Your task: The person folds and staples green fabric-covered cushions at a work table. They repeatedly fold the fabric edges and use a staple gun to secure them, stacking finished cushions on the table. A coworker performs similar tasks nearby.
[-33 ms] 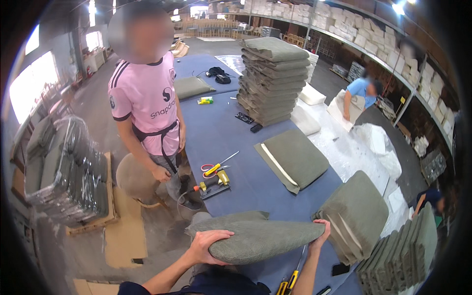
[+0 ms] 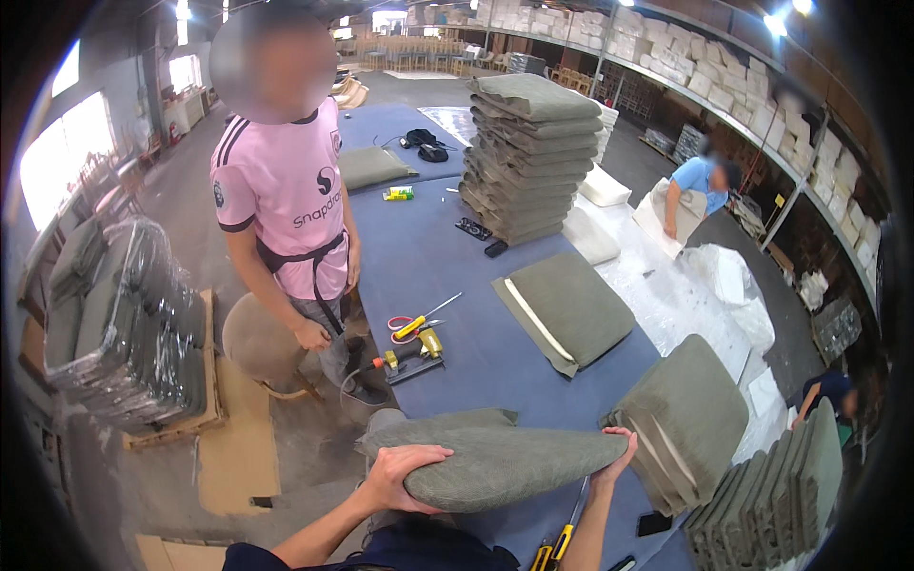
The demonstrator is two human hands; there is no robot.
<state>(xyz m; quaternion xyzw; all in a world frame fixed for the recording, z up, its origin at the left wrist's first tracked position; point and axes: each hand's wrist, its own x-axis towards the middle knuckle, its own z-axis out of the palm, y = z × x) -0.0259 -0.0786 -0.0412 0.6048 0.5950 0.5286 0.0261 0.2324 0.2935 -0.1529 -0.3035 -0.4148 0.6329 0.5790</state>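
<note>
A grey-green fabric seat cushion [image 2: 519, 463] is held up close to me, over the near end of the blue-topped table [image 2: 533, 400]. My left hand [image 2: 409, 478] is closed on its left edge, thumb and fingers on the cover. At the opposite corner my right hand [image 2: 614, 455] grips the cushion, the fingers bent round its edge. Loose cover fabric shows at the far left side of it. Below my right hand lie yellow-handled screwdrivers [image 2: 564, 542], partly hidden by my forearm. A similar cushion [image 2: 576, 309] with a pale strip along one side lies flat farther up the table.
Scissors [image 2: 405, 328], a yellow-handled screwdriver [image 2: 428, 316] and a staple gun [image 2: 416, 364] lie at the table's left edge. A tall stack of covers [image 2: 528, 162] stands beyond. Cushions [image 2: 685, 419] lean at the right. A person in pink [image 2: 286, 190] stands at the left.
</note>
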